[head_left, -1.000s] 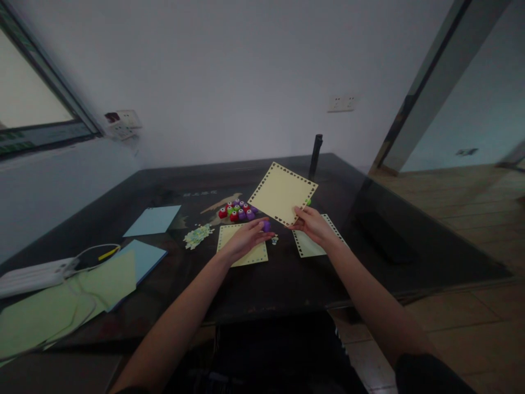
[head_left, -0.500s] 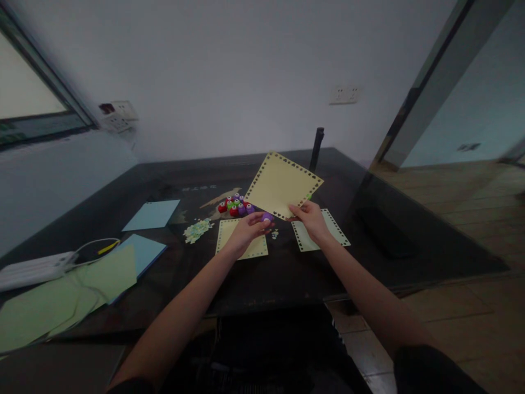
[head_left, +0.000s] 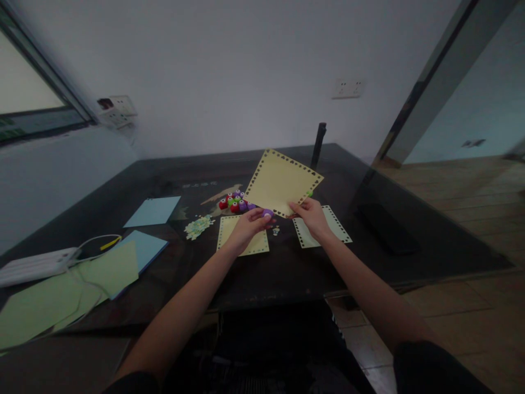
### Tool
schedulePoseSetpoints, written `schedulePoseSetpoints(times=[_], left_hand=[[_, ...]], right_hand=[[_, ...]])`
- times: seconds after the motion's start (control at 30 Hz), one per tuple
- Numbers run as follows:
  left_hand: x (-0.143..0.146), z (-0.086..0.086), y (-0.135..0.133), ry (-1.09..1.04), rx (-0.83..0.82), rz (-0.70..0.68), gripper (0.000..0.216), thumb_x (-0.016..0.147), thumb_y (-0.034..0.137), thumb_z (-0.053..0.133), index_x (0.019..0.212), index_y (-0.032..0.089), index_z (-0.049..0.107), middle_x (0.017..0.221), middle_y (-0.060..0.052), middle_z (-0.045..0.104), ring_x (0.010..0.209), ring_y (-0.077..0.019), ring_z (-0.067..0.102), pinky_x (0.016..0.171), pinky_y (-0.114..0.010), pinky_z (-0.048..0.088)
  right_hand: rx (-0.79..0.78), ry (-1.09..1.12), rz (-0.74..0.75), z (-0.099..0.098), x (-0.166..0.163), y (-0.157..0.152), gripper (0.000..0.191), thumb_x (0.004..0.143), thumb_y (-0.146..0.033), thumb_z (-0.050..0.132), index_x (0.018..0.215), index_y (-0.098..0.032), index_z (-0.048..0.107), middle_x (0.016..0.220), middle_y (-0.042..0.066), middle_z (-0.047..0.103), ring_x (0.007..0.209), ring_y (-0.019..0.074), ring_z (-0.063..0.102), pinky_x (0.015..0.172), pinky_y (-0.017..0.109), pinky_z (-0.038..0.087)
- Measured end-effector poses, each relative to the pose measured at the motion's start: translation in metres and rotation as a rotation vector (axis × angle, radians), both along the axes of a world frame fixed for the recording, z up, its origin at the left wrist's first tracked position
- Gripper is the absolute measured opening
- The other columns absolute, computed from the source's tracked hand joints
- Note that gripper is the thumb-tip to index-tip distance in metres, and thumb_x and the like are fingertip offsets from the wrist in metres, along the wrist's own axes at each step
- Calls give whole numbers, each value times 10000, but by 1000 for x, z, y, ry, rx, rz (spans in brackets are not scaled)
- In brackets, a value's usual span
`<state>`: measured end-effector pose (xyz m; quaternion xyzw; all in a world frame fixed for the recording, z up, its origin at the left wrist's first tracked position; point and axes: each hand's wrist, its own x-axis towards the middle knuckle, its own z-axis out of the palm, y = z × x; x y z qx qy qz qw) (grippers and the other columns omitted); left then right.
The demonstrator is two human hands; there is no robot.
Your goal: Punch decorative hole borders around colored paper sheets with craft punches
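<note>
My left hand is closed around a small purple craft punch near the lower corner of a raised yellow sheet of paper. Rows of small punched shapes run along the sheet's edges. My right hand pinches that sheet by its lower right edge, thumb on the front. A bit of bright green shows beside the sheet above my right hand. Below, a yellow punched sheet lies on the table, partly under my left hand. A pale punched sheet lies under my right hand.
Red, green and purple punches cluster behind my left hand. Left of them lie a pile of paper bits, a blue sheet, green sheets and a white power strip. A black object lies right; a black post stands behind.
The view has shifted slightly. The punch in my left hand has turned a little and sits closer to the sheet's lower edge. My right hand keeps its hold on the sheet.
</note>
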<state>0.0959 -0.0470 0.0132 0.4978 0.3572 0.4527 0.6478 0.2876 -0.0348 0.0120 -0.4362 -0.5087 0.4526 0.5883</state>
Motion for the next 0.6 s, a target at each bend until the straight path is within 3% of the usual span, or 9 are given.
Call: schedulePoseSetpoints(times=[0.2, 0.6], left_hand=[[2, 0, -1, 63, 9, 59, 329, 675, 330, 730, 909, 123, 626, 945, -93, 665, 710, -122, 610, 658, -250, 455], [7, -3, -4, -16, -31, 76, 313, 615, 330, 767, 786, 108, 628, 764, -41, 643, 669, -102, 568, 717, -266, 455]], right_hand=[[34, -64, -5, -1, 0, 0, 332, 606, -401, 738, 821, -158, 661, 770, 53, 699, 623, 154, 626, 587, 305, 551], [33, -235, 0, -8, -3, -2, 305, 635, -363, 719, 820, -120, 696, 786, 83, 720, 662, 193, 651, 627, 341, 535]])
